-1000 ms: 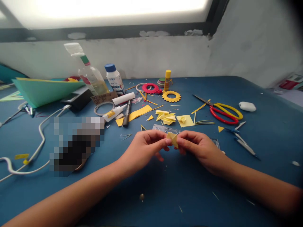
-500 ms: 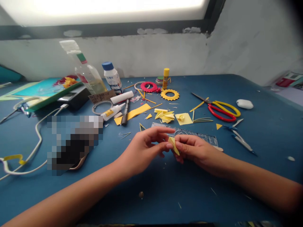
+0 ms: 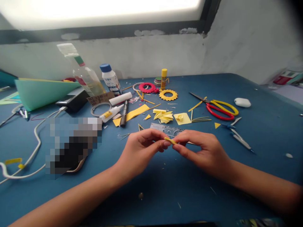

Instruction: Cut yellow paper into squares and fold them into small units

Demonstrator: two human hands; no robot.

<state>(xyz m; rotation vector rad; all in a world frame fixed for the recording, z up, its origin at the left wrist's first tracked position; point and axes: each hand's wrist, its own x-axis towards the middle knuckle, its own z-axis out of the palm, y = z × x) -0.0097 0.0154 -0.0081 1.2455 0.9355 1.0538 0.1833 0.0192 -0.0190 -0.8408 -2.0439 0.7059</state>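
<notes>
A small folded yellow paper piece (image 3: 170,141) is pinched between both hands above the blue table. My left hand (image 3: 144,148) grips its left end with thumb and fingertips. The right end is held by my right hand (image 3: 201,149), thumb below and index finger above. Just behind the hands lies a clear stencil ruler (image 3: 163,128), partly covered by them. Beyond it are a pile of folded yellow pieces (image 3: 163,116) and a yellow square (image 3: 187,118) with a small fold on top.
Scissors (image 3: 220,110) and a compass (image 3: 241,140) lie at the right. Behind are a glue stick (image 3: 164,79), a yellow ring (image 3: 168,95) and a red ring (image 3: 147,87). A glue bottle (image 3: 110,113), black marker (image 3: 124,115) and tall bottle (image 3: 88,78) stand or lie left.
The yellow piece has turned from steeply slanted to nearly flat, seen edge-on. My right hand's fingers have shifted around it. At the far left, a green sheet's edge has risen.
</notes>
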